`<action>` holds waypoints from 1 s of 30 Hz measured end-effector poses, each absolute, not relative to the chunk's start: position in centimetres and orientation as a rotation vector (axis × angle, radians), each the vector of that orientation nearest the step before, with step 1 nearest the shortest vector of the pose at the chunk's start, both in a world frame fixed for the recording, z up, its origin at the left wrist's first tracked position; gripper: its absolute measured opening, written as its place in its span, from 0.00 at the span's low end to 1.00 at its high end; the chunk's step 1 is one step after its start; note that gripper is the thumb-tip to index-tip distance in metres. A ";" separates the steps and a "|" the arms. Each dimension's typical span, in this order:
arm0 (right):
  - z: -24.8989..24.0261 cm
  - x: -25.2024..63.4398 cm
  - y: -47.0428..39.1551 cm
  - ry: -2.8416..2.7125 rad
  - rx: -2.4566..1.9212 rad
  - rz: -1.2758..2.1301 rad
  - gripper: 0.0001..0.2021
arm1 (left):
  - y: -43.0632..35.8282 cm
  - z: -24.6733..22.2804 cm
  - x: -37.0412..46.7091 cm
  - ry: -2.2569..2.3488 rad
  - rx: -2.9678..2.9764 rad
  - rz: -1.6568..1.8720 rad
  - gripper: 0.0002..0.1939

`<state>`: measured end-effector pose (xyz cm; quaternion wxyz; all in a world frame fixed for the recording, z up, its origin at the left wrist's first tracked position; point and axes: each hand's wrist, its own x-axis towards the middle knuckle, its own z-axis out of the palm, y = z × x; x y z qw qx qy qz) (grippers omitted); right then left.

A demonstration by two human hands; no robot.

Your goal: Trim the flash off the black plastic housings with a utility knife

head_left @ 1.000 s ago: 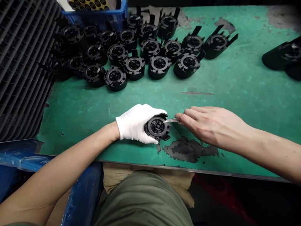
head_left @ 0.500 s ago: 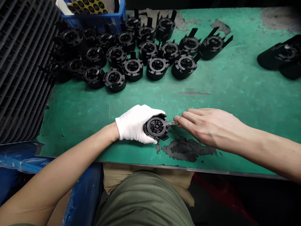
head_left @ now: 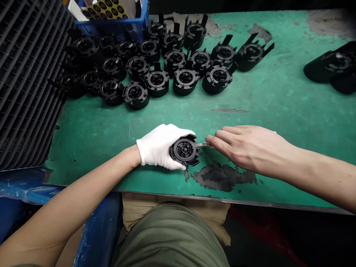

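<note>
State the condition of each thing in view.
Left hand: gloved, gripping a black part.
Black part: held, ringed face showing.
Right hand: bare, holding a metal tool.
Metal tool: tip at the black part.
Blue bin: open, yellow sheet inside.
Tabletop: worn, peeling.
Other black parts: unheld, mostly clustered.

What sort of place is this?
Probably a workshop or factory: many lookalike black parts stand on a worn green table, a blue bin holds a sheet of round stickers, and the gloved left hand grips a similar part.
</note>
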<state>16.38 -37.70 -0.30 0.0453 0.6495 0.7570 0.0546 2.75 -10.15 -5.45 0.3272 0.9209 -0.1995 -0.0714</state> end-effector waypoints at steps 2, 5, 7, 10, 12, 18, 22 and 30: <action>-0.5 16.2 -37.9 2.289 2.038 0.126 0.15 | -10.2 -5.4 2.8 -0.523 2.415 -0.184 0.47; -0.7 15.9 -38.1 2.236 2.118 0.080 0.14 | -10.2 -5.3 2.9 -0.519 2.418 -0.201 0.46; -0.7 15.8 -38.2 2.195 2.136 0.090 0.15 | -10.3 -5.2 2.9 -0.518 2.415 -0.210 0.45; -0.6 15.6 -38.0 2.181 2.107 0.106 0.16 | -10.3 -5.3 2.9 -0.516 2.412 -0.195 0.45; -0.5 15.6 -38.0 2.200 2.078 0.107 0.16 | -10.3 -5.4 2.8 -0.522 2.411 -0.181 0.46; -0.4 15.9 -38.0 2.281 1.961 0.176 0.17 | -10.2 -5.6 2.7 -0.528 2.411 -0.168 0.47; -0.3 16.2 -37.9 2.260 1.974 0.163 0.17 | -10.2 -5.5 2.7 -0.518 2.414 -0.181 0.47; -0.6 16.3 -37.9 2.291 1.947 0.166 0.18 | -10.2 -5.4 2.8 -0.522 2.410 -0.162 0.47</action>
